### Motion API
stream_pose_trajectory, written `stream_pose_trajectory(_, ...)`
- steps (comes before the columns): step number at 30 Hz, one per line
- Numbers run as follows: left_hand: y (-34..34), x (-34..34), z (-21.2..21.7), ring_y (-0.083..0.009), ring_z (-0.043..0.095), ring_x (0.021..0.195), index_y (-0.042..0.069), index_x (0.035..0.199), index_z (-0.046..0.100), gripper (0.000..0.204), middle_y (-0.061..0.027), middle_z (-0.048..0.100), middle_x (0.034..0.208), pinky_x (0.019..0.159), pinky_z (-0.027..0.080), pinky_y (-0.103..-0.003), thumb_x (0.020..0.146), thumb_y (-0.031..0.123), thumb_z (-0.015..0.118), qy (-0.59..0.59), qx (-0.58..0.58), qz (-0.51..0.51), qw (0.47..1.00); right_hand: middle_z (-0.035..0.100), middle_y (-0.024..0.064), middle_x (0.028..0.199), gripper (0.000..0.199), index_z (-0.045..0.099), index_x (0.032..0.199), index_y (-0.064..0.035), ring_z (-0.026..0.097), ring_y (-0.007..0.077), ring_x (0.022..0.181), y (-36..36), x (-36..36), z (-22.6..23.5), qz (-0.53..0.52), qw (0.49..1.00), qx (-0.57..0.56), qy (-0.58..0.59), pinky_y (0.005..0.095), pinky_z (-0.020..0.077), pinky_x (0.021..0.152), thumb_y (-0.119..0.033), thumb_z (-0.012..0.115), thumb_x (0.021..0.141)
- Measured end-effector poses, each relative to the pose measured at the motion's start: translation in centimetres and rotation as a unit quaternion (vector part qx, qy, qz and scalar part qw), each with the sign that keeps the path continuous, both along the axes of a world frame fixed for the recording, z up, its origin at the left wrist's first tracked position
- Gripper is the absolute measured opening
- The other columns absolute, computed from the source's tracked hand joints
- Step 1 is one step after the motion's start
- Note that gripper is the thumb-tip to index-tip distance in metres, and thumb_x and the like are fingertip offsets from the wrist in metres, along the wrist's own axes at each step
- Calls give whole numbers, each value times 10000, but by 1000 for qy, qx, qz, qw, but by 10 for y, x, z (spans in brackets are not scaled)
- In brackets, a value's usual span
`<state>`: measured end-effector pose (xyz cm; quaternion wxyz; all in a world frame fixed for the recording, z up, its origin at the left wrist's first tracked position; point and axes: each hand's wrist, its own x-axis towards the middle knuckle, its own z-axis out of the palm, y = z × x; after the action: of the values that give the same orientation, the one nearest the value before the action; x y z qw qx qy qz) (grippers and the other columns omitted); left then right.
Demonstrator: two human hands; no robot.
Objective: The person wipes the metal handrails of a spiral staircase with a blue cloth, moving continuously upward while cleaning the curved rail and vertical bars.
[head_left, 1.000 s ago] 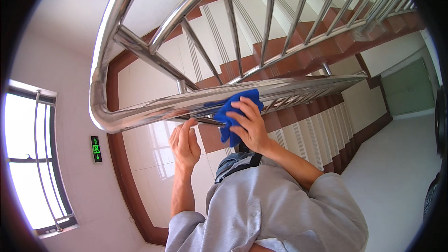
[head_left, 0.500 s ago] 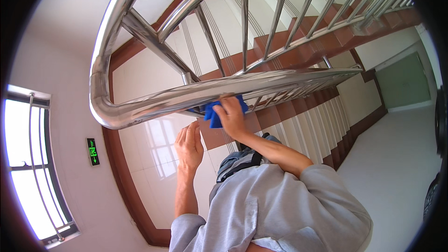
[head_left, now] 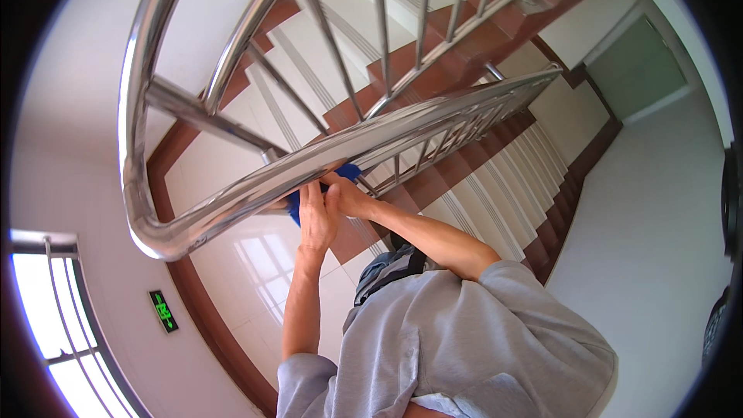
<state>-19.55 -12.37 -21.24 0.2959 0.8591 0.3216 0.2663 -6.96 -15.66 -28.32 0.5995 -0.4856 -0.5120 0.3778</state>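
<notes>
- Handrail [head_left: 298, 166], polished steel: rounded bend at left, long run rising to the right; the place of work.
- Left hand [head_left: 316, 220]: raised upright against the lower side of the handrail, fingers together and fairly straight, overlapping the right hand. Whether its grip has hold of anything cannot be told.
- Blue cloth [head_left: 347, 173]: bunched at the underside of the handrail, between the rail and the hands; one portion shows left of the left hand, another above the right.
- Right hand [head_left: 353, 200]: reaching in from the right, grip apparently curled on the blue cloth; tightness not shown.
- Step in hand, as judged: two-handed handling of the blue cloth against the handrail.
- Next move, as judged: calls for the cloth to be gathered securely and kept flat to the curved steel, with fingers clear of the balusters [head_left: 329, 27].
- Window [head_left: 50, 286], far left: lower part cut off, panes washed out by glare.
- Left fingertips: contact with cloth or steel unclear.
- Blue cloth, middle part: covered by the hands; folds and full extent unseen.
- Right fingers: largely screened by the left hand.
- Dark object [head_left: 730, 201], right rim: cut off, kind uncertain.
</notes>
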Motion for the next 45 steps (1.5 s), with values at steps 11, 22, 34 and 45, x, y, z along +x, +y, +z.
stream_pose_trajectory(11,31,-1,-45,-455,452,1526,-20,1649,424,824,-243,495,1654,1294,312,-564,943,169,803,348,251,-58,901,828,203,1147,319,792,1172,40,803,303,1059,-126,57,-63,-180,977,-116,-15,375,607,949,54,513,1017)
stream_pose_trajectory(22,23,8,-52,-480,457,1538,-51,1656,386,889,-285,511,1644,1299,295,-598,934,191,844,367,284,31,886,837,179,1145,289,783,1219,49,802,252,1063,-246,83,-133,-195,937,-288,-15,358,616,961,-50,555,1071)
stream_pose_trajectory(34,20,9,-47,-517,578,1318,-60,1480,550,560,-322,631,1414,1124,401,-648,984,100,756,342,159,13,926,740,161,1351,326,744,1327,1,720,258,1214,-198,177,-20,-309,921,-162,-171,372,565,1023,-247,680,1126)
stream_pose_trajectory(45,12,7,-67,-494,555,1360,-20,1532,526,695,-277,612,1475,1193,369,-626,919,135,813,351,218,84,907,570,190,1577,614,583,1567,-60,521,427,1464,-81,281,-2,-81,891,75,-441,550,372,1240,-475,629,1117)
